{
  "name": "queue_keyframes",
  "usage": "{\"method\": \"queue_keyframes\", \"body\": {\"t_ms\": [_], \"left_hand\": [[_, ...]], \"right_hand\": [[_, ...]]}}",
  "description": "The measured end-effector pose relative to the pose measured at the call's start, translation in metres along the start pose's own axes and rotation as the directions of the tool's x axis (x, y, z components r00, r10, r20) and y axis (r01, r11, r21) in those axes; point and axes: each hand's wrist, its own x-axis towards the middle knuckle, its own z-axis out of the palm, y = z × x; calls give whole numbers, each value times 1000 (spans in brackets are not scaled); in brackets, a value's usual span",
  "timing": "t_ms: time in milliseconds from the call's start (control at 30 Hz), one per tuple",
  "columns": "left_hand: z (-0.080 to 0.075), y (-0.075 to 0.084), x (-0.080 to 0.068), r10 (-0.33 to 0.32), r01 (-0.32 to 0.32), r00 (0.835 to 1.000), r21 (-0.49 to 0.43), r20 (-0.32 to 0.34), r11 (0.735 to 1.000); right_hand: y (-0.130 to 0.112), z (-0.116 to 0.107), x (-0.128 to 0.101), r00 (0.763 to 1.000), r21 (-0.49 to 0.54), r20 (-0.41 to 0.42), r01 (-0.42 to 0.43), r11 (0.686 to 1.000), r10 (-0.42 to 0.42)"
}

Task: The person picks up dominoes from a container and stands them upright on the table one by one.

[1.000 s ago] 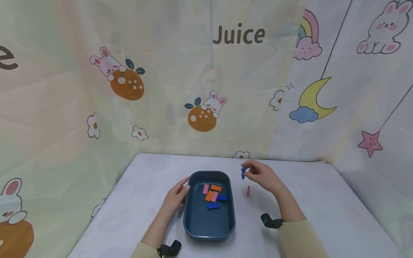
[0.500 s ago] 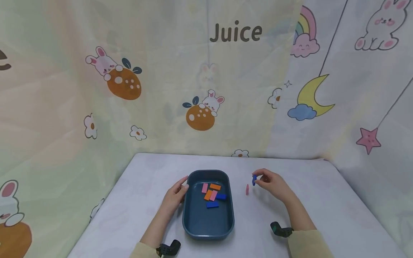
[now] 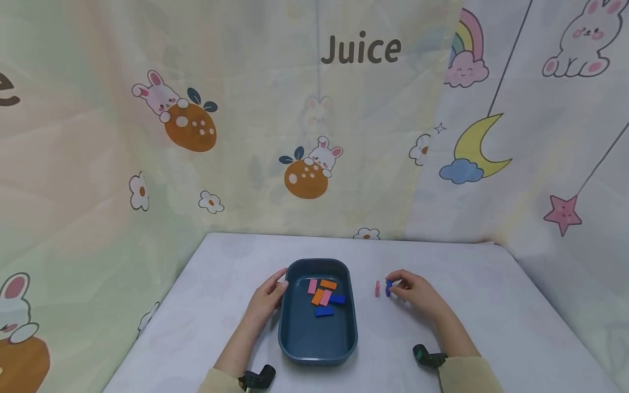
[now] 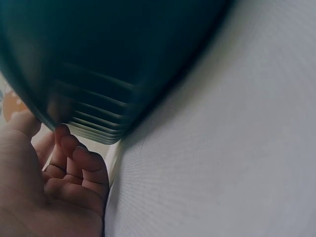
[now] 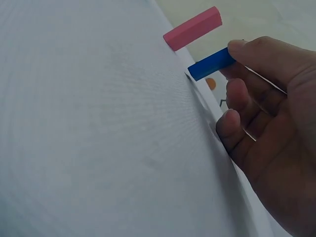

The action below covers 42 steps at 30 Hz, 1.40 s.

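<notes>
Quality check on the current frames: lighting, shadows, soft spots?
Head: fairly even light, faint soft shadow below the right hand. Left wrist: tray wall very dark, its edges soft; left hand dim. Right wrist: blue block and pink block have readable edges; dark shadow strip on the white table surface beside the hand.

Left forearm (image 3: 235, 352) pointed forward; left hand (image 3: 265, 300) had its palm turned inward, fingers (image 4: 90, 162) curled. Right forearm (image 3: 457, 335) slanted forward and inward; right hand (image 3: 415, 291) was held low, thumb (image 5: 271, 57) and forefinger in a pinch, remaining visible fingers bent. The two hands were well apart.
</notes>
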Motion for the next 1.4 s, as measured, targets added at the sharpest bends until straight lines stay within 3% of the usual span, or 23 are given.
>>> {"method": "queue_keyframes", "body": {"t_ms": [433, 1100, 1400], "left_hand": [[0, -1, -1, -7, 7, 1000, -1, -14, 1000], [2, 1, -3, -14, 14, 1000, 3, -10, 1000], [2, 1, -3, -4, 4, 1000, -2, -5, 1000]], "right_hand": [[10, 4, 1, 1000, 38, 8, 2, 999, -2], [15, 2, -1, 1000, 17, 4, 18, 1000, -18], [9, 1, -2, 1000, 37, 17, -23, 999, 22]]}}
